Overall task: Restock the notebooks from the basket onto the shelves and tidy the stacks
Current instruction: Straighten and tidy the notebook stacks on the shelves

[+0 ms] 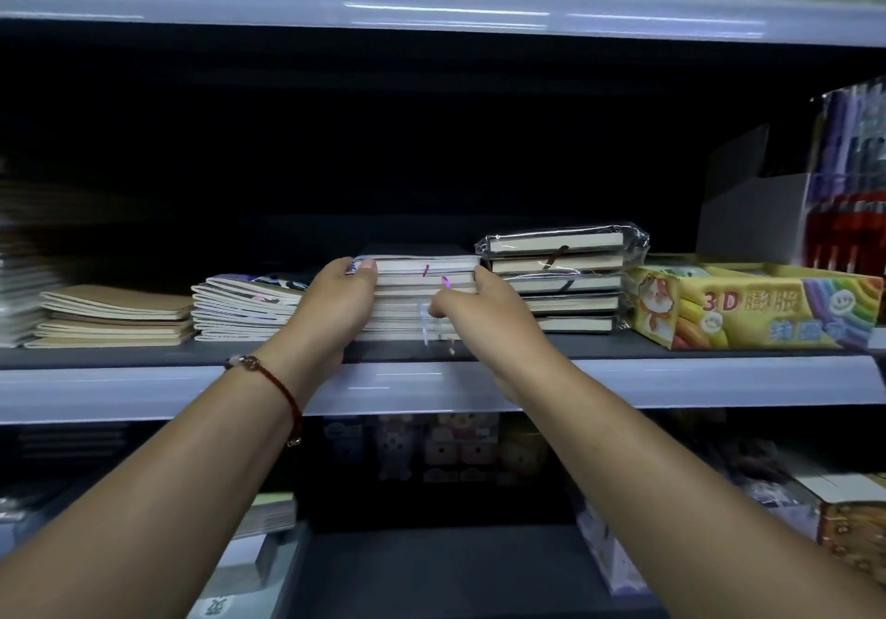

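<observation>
A stack of notebooks (422,283) with cream page edges and small pink ribbon marks sits mid-shelf on the grey shelf (144,355). My left hand (335,304) grips the stack's left side, thumb across the top book's front corner. My right hand (479,311) grips its right side, thumb pressed on the front page edges. To the right stands a taller stack of plastic-wrapped dark notebooks (558,278). Left of the held stack lie a pile of patterned thin notebooks (239,309) and a pile of kraft-cover notebooks (115,319). No basket is in view.
A yellow "3D" display box (748,307) stands at the shelf's right, with a grey carton (752,220) and hanging pen packs (848,177) behind it. Another shelf (431,0) runs overhead. Below are cartoon sticker packs (446,446) and a dark lower shelf (431,570).
</observation>
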`<state>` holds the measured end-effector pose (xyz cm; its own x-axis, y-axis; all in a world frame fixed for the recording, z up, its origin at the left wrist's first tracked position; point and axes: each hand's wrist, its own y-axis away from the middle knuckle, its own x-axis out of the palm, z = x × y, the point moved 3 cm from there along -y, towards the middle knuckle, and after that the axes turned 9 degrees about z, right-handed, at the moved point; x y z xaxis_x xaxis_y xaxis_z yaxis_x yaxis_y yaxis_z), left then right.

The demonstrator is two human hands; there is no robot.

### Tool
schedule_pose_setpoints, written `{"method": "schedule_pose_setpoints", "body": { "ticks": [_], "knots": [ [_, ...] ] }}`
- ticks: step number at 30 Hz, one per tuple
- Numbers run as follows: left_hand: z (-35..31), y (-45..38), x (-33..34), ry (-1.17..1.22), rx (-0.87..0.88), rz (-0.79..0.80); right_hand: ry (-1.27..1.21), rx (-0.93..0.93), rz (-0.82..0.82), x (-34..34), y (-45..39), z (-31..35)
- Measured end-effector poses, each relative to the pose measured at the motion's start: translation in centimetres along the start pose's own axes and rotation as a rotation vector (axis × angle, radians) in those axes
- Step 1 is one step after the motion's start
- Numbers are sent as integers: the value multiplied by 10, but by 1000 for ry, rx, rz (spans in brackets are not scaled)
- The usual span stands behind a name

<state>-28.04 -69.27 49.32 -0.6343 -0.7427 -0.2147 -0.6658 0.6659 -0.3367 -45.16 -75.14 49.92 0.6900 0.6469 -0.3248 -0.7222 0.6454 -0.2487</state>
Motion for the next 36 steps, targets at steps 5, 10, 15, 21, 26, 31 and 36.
{"method": "schedule_pose_setpoints", "body": {
  "ticks": [5,10,15,21,26,31,36],
  "knots": [
    [-3,3,-2,97,-31,-19,-81,60,68,-3,4,6],
    [-2,4,-1,140,72,-92,-174,66,78,2,-3,7],
    [1,4,-5,100,94,-152,-127,11,9,5,-5,3],
    [4,10,-10,-29,160,-89,416,-142,-176,-9,-3,-2],
    [-3,14,-6,-137,226,2,645,-254,-309,-25,-16,-11],
    [-4,9,-18,-333,240,-1,532,-299,-323,-31,-24,-16],
    [-4,8,-23,-331,277,26,475,-320,-346,-35,-24,-23]
  ]
}}
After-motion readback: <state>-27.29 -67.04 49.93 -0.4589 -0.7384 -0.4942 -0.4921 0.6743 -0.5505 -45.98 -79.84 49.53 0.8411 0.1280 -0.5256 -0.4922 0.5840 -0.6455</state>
